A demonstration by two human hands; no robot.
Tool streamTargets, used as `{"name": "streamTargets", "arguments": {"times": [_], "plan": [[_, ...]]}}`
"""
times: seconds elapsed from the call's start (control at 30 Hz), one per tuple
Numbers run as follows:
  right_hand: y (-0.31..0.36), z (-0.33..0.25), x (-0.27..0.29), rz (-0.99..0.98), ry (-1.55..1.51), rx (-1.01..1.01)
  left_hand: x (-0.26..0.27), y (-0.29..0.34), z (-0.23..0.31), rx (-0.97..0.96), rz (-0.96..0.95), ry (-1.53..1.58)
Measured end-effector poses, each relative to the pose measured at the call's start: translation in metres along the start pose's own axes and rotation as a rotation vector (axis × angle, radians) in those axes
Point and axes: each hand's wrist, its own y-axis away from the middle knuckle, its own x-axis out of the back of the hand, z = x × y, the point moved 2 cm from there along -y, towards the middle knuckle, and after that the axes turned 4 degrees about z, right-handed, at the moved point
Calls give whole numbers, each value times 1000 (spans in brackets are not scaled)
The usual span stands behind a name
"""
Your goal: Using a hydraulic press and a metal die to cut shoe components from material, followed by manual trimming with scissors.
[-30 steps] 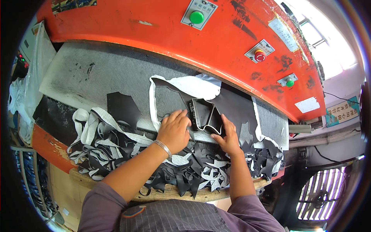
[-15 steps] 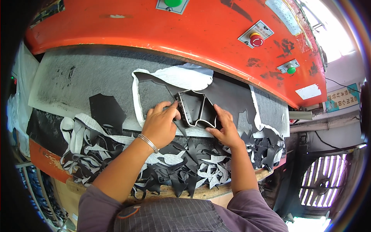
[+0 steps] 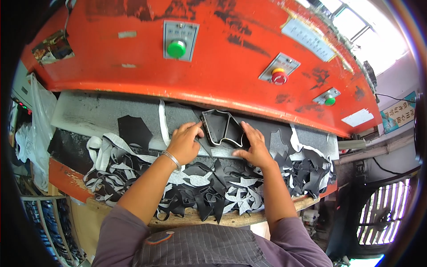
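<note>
Well out to the left of the left hand, on the pale grey counter (image 3: 84, 109), I have a loose black five-sided piece (image 3: 134, 131), apparently a finished cut. Nearer the same hand stands a white edging strip (image 3: 163, 124), and a heap of black and white offcuts (image 3: 200, 187) spreads below both hands, so I judge a good deal of cutting is done.

My left hand (image 3: 186, 142) is loosely bent with its fingers partly spread, closed around nothing; its fingertips sit at the left wall of the metal cutting frame (image 3: 227, 127). That frame lies between the two hands, one divider running across it, its far edge close to the red press beam (image 3: 222, 91). I cannot tell whether the left fingertips press or barely touch.

My right hand (image 3: 257, 144) is open, fingers along the frame's right side and thumb apart near its lower corner, guiding more than gripping as I read it.

Just right of that hand, black sheet (image 3: 262, 126) shows beside a gap with grey underneath, which I take for material already removed. Some uncut sheet seems left around the frame; how much is hidden beneath the beam I cannot say.
</note>
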Motion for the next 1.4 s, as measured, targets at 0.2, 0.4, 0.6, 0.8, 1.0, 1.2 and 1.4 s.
{"name": "streamTargets", "arguments": {"times": [0.2, 0.4, 0.6, 0.8, 1.0, 1.2, 1.4], "plan": [[25, -32, 142, 1085, -315, 145, 70, 21, 73, -61, 379, 211], [28, -8, 237, 1612, 453, 18, 143, 22, 153, -530, 803, -289], [105, -36, 163, 1349, 86, 72, 119, 104, 153, -290, 466, -161], [222, -180, 1, -134, 32, 299, 34, 259, 122, -105, -110, -168], [246, -187, -35, -35, 163, 172, 11, 288, 128, -84, -30, -355], [230, -181, -30, -100, 136, 154, 21, 266, 128, -58, -117, -348], [116, -132, 29, -389, -269, -22, 56, 142, 113, 172, -336, -23]]}}
